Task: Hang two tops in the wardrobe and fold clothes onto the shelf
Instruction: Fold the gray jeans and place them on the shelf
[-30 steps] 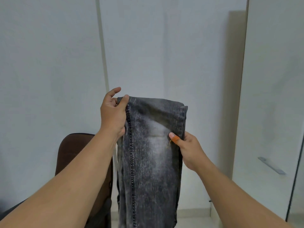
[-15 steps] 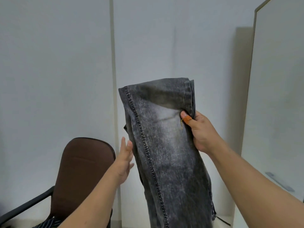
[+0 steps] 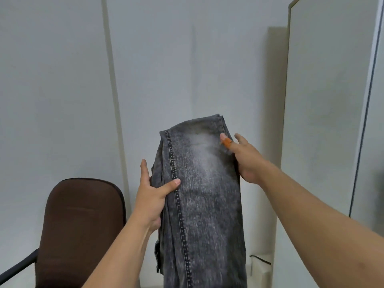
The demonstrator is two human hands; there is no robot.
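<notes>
A pair of grey acid-washed jeans (image 3: 204,200), folded lengthwise, hangs in front of me with its folded top edge up. My left hand (image 3: 152,196) grips the left seam side about a third of the way down, thumb across the front. My right hand (image 3: 244,157) holds the right edge near the top, thumb with an orange band pressed on the denim, fingers behind. The jeans' lower end runs out of the frame at the bottom.
A brown office chair (image 3: 82,229) with a black armrest stands at the lower left. White wardrobe panels (image 3: 187,59) fill the background. An open white wardrobe door (image 3: 324,121) stands edge-on at the right. A small white box (image 3: 259,269) sits on the floor beneath it.
My left hand, free and open half a second ago, has closed on the jeans' left edge. The jeans sit lower and more to the right in view.
</notes>
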